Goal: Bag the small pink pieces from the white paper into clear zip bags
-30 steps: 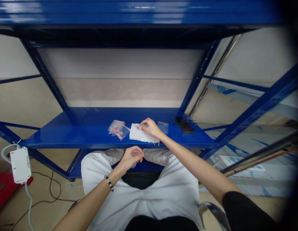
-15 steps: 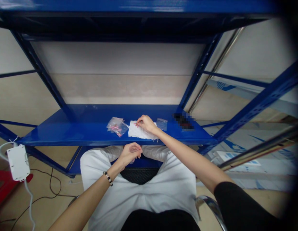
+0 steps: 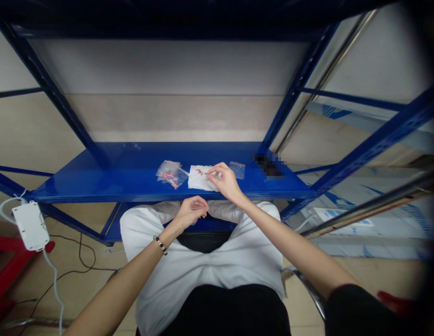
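My right hand [image 3: 224, 181] is over a crumpled white tissue [image 3: 199, 183] on the blue shelf, its thumb and index finger pinched together; whatever is between them is too small to make out. Several tiny pink beads [image 3: 199, 171] lie on the tissue just left of those fingertips. Left of the tissue sit clear plastic bags [image 3: 171, 174] with pink beads inside. My left hand [image 3: 191, 213], a beaded bracelet [image 3: 160, 245] on its wrist, hovers above my lap before the shelf edge. Its fingers are curled closed, hiding what they may hold.
A flat clear zip bag [image 3: 237, 170] lies right of the tissue. Farther right is a dark blurred-out object [image 3: 269, 167]. Blue rack posts frame the shelf [image 3: 125, 182] on both sides. A white box with a cable [image 3: 31, 226] hangs at the left corner.
My right hand has drawn back to the right across the tissue, uncovering the pink beads. The left hand stays curled in nearly the same place. The camera view has shifted slightly.
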### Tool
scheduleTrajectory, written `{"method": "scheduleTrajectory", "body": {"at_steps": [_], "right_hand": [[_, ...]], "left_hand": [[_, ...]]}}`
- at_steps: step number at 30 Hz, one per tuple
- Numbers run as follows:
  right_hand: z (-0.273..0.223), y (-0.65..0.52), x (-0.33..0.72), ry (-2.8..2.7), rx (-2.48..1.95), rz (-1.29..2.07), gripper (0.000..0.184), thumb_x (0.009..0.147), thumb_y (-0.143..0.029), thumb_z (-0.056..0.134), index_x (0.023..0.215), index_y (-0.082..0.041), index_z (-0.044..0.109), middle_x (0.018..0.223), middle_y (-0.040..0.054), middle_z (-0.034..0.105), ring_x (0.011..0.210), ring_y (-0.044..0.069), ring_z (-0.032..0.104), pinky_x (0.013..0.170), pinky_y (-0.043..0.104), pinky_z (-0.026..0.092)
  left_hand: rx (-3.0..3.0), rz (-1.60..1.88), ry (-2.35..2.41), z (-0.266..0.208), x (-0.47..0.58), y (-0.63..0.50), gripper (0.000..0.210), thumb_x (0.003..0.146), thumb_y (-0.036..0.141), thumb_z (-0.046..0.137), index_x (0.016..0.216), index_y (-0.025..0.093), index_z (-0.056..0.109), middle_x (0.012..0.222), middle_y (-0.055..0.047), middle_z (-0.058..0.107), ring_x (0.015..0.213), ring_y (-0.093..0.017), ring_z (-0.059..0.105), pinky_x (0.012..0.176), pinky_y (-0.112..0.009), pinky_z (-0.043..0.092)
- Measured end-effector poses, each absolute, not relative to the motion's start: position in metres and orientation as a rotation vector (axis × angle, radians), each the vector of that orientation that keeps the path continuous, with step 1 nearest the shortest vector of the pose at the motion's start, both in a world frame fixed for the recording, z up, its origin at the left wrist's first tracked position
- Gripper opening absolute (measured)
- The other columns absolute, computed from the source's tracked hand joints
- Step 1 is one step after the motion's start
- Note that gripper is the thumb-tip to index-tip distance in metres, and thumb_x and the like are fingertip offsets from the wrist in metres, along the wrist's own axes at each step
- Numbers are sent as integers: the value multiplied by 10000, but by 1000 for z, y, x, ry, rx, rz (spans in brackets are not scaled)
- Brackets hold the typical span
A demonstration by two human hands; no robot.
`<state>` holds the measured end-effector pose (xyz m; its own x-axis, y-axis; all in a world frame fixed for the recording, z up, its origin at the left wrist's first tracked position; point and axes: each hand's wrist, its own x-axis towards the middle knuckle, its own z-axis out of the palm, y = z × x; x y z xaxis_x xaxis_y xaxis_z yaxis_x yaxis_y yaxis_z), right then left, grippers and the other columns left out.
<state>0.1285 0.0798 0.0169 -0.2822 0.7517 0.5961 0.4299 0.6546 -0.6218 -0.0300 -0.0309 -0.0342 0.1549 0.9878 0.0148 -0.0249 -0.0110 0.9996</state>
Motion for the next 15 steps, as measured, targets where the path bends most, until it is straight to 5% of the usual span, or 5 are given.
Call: {"method": "scheduleTrajectory", "body": {"at_steps": [6, 15], "right_hand": [[-6, -13, 143, -1776, -917, 551, 95, 881, -295, 655, 906, -230, 718, 955, 50, 572, 803, 169, 567, 614, 283, 442], [-16, -25, 139, -1941, -754, 625, 111, 917, -273, 613, 956, -257, 715, 1000, 67, 559, 932, 204, 576, 764, 345, 504]], "left_hand": [[1422, 1100, 958, -46, -27, -30, 180, 738, 268, 723, 811, 140, 621, 670, -8, 642, 597, -110, 590, 635, -244, 472], [1525, 1156, 1013, -46, -23, -35, 162, 731, 245, 701, 760, 139, 582, 704, 16, 555, 647, -106, 487, 618, -224, 379]]}}
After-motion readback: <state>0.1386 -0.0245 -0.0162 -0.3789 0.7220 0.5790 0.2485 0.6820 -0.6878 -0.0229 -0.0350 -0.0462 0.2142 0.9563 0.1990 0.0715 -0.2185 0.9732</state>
